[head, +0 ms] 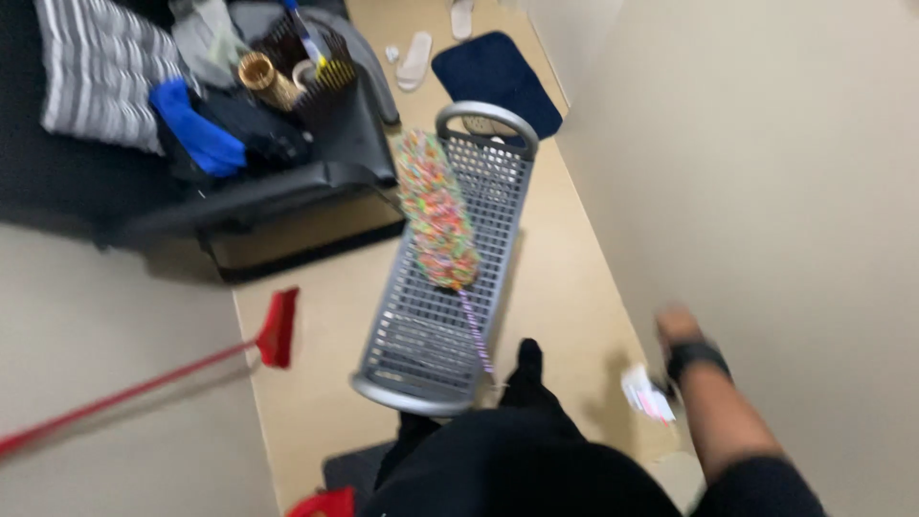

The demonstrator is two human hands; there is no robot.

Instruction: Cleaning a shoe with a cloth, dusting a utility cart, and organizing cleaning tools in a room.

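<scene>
One hand shows plainly, the right hand [676,325], raised at the lower right beside the pale wall [766,191] with a dark band on the wrist; it is blurred, so whether its fingers are spread or curled cannot be told, and nothing can be seen in its grip. Just below and left of that wrist a small white and pink scrap [647,393] shows against the floor, touching or apart I cannot say. The left hand is hidden behind the person's dark clothing at the bottom edge.

A multicoloured fluffy duster [437,213] with a thin striped handle runs down toward the person's body; its head lies over a grey perforated metal basket [421,335], which rests tilted on the tan floor [565,278] with its rounded handle at the far end. Left of the basket a red broom [276,330] slants in from the lower left. Farther off, a black chair [287,182] carries a blue cloth [196,129], striped fabric [100,72] and a dark wicker basket [306,57]. Beyond it lie a navy mat [493,77] and pale slippers [415,59]
</scene>
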